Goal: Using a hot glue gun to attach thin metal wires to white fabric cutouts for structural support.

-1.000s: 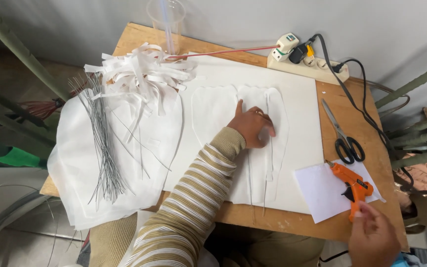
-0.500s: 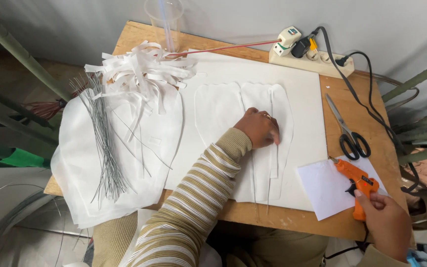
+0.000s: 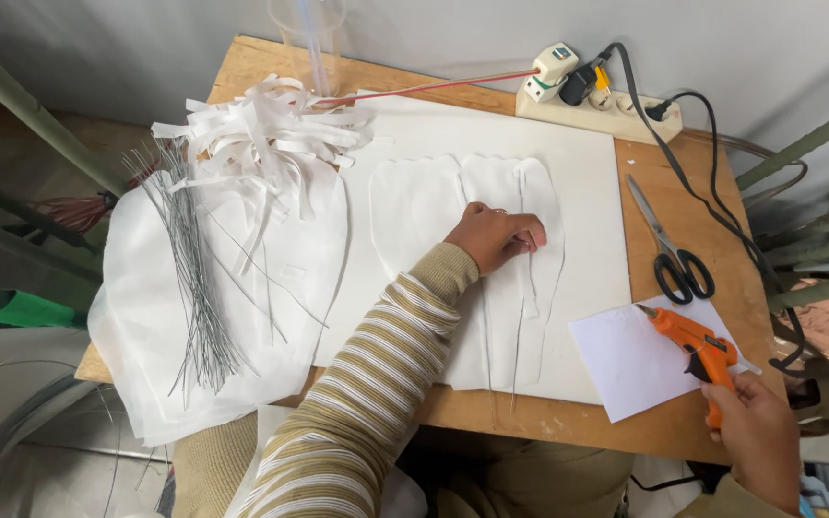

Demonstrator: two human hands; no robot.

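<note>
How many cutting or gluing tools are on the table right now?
2: black-handled scissors lie on the bare wood at the table's right side; an orange glue gun sits over the white paper sheet, gripped by the right hand.
</note>
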